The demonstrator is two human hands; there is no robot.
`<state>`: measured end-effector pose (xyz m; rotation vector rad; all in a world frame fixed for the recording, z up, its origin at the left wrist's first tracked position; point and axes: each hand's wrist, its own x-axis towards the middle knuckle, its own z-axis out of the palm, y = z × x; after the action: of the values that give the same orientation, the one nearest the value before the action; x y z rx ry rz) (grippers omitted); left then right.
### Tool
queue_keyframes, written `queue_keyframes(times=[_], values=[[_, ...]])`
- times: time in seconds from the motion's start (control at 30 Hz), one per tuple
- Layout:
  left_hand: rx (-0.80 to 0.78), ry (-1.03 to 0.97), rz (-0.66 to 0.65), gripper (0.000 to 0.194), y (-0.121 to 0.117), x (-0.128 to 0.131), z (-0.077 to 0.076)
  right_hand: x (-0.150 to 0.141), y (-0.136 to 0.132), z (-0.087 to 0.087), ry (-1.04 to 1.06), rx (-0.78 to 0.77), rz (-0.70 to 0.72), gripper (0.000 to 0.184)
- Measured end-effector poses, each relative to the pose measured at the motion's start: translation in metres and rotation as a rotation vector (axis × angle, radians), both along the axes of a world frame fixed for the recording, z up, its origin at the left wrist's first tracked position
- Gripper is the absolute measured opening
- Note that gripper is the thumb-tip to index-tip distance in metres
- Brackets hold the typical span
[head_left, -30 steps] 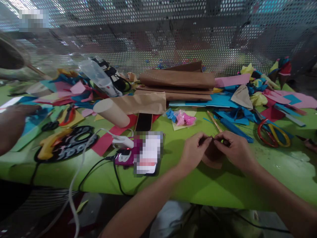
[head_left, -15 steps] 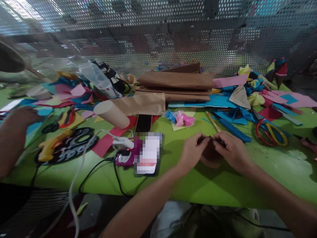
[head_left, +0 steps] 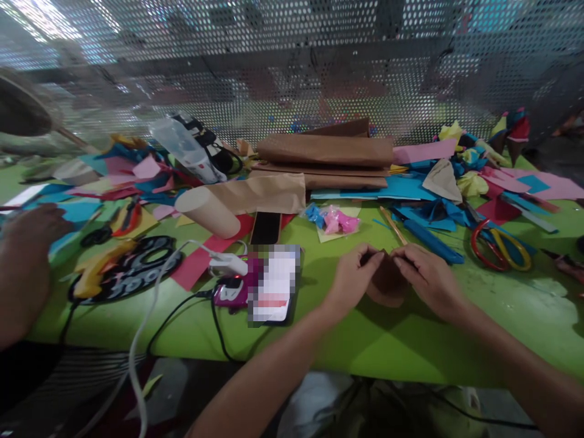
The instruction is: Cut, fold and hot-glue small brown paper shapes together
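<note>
My left hand (head_left: 353,278) and my right hand (head_left: 426,277) meet over the green table (head_left: 456,340), both pinching the top edge of a small brown paper piece (head_left: 387,283). The paper hangs between the two hands just above the tabletop, its lower part rounded. Fingers of both hands are pressed together on it. A thin wooden stick (head_left: 393,224) and a blue paper roll (head_left: 431,241) lie just behind my hands.
Another person's hand (head_left: 27,243) rests at the far left on coloured paper. A phone (head_left: 274,286), a power bank with cables (head_left: 230,291), a paper cup (head_left: 207,210), brown paper sheets (head_left: 326,152), scissors (head_left: 502,246) and paper scraps cover the table.
My hands have stayed together on the brown paper, shifting only slightly. The other person's hand at the left has moved a little over the coloured paper.
</note>
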<state>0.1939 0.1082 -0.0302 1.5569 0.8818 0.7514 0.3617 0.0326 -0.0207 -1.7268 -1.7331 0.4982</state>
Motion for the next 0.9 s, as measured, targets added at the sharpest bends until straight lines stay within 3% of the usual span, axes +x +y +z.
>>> queue_keyframes(times=[0.2, 0.5, 0.73, 0.9], values=[[0.048, 0.030, -0.014, 0.015, -0.0030, -0.0003, -0.0001, -0.0046, 0.0000, 0.0014, -0.045, 0.024, -0.013, 0.013], [0.038, 0.049, -0.007, 0.012, -0.0030, 0.0010, -0.0006, -0.0054, 0.0011, -0.0046, -0.172, 0.045, -0.021, 0.018], [-0.019, -0.002, 0.000, 0.012, 0.0001, 0.0006, 0.0019, -0.0030, -0.0001, 0.0011, -0.037, 0.055, -0.015, 0.021], [-0.004, 0.009, -0.007, 0.013, -0.0007, 0.0005, -0.0003, -0.0045, 0.0002, 0.0009, -0.073, 0.052, -0.011, 0.014]])
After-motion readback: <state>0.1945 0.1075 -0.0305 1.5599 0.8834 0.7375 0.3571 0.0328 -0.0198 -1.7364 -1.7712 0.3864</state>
